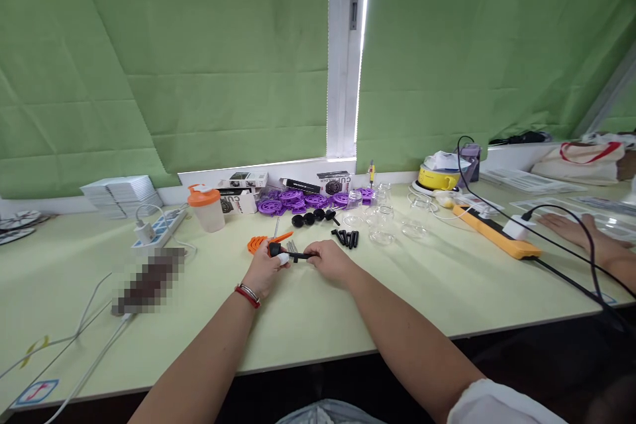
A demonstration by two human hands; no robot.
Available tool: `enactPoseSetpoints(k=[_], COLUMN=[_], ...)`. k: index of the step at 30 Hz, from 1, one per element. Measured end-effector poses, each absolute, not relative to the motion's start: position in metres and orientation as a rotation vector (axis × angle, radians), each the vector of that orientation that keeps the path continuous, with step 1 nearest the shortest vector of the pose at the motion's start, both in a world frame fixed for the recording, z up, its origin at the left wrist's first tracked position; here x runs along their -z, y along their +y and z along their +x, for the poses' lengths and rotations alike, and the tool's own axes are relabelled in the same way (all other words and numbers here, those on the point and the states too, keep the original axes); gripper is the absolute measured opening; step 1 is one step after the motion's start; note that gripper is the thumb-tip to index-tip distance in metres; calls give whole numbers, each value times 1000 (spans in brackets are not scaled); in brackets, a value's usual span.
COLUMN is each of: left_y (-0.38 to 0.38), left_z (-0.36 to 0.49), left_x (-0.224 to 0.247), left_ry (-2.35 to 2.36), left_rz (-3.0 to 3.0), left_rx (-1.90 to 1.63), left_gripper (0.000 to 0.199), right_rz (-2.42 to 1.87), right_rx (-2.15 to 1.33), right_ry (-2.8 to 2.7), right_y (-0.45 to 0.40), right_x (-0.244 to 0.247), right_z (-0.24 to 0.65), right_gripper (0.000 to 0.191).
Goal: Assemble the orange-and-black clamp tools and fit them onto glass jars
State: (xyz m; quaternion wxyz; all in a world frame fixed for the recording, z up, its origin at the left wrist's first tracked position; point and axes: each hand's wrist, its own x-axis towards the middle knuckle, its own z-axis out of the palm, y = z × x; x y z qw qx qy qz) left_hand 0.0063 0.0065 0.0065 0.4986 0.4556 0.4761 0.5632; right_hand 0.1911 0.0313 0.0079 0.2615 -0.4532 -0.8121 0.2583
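Note:
A black part with a rounded head and a thin stem point(299, 256) is held between my two hands, just above the table. My left hand point(263, 270) is closed around its head end, and something white shows at the thumb. With pinched fingers, my right hand point(332, 260) grips the stem's other end. Orange plastic pieces point(256, 244) lie just beyond my left hand, beside thin metal rods point(292, 246). Several black round parts point(309, 218) sit in a row farther back, and short black tubes point(350, 238) lie to the right.
Purple plastic rings point(291, 201) and small boxes point(241, 202) line the back. An orange-lidded shaker cup point(206, 209) stands left; clear glass-like cups point(382, 225) stand right. An orange power strip point(497, 233) and cables lie farther right, near another person's hand point(579, 238).

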Motion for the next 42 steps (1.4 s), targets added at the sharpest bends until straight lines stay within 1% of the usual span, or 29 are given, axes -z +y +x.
enactPoseSetpoints(k=[4,11,16,24,28,31,33,38,42], left_y=[5,4,5,6,6,5,5,3,3], left_z=[7,5,4,0,-1,0,1,3,3], left_x=[-10,-7,-6,-5,-5,-5,-6,-9,-9], left_ry=[1151,1082,1068,1056,1057,1053,1052,1054,1060], left_rz=[1103,1107,1113,1099,1093,1090,1082,1066,1069], left_rx=[-1360,-1331,-1310,-1279,-1271,-1267,-1262,-1260,-1269], left_gripper=[35,44,44,46,44,42,42,43,42], right_rz=[-1267,-1293,-1271,-1247,-1226,-1222,-1241,-1306,-1268], right_rx=[-676,-652,-690,-927,-1096,-1154,-1123,-921,-842], right_ry=[-2184,-2195,-2185,-2119,-2053,-2016,-2022,-2125,-2187], right_y=[30,29,29,28,30,31,31,27,24], right_x=[-6,-7,-6,-7,-3,0,-1,-8,-11], right_z=[188,186,186,186,187,187,187,186,186], right_gripper=[22,22,23,20,19,19,20,21,21])
